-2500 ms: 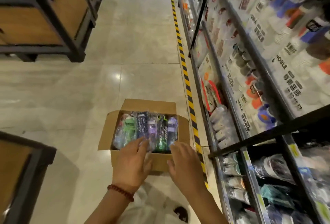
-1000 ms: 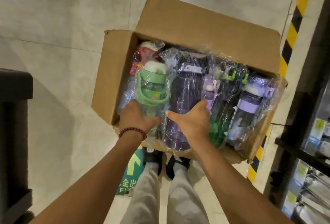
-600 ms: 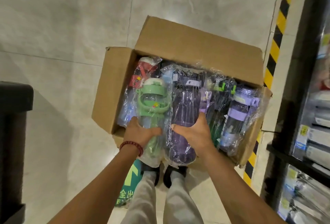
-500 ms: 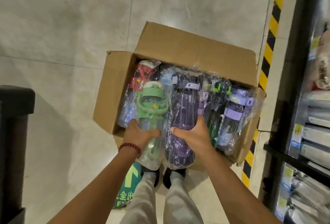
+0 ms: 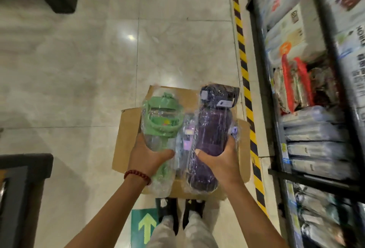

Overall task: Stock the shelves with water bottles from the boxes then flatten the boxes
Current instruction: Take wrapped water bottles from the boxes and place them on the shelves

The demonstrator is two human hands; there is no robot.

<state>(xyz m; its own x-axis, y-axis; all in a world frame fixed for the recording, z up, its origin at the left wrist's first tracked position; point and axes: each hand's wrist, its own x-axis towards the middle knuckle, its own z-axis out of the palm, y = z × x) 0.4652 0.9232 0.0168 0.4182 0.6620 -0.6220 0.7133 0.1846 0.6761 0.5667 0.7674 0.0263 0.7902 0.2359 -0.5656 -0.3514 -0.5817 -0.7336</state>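
**Two wrapped bottles held above the box**

The left hand (image 5: 147,157) is gripping the green bottle (image 5: 161,129), fingers curled round its lower body. The right hand (image 5: 219,160) is clasping the purple bottle (image 5: 212,129) likewise. Both are hanging over the open cardboard box (image 5: 126,139), beside the shelves (image 5: 308,109).

Two wrapped water bottles (image 5: 164,129) (image 5: 211,135) stand side by side at frame centre, above the cardboard box (image 5: 126,141); shelves (image 5: 308,109) fill the right edge.
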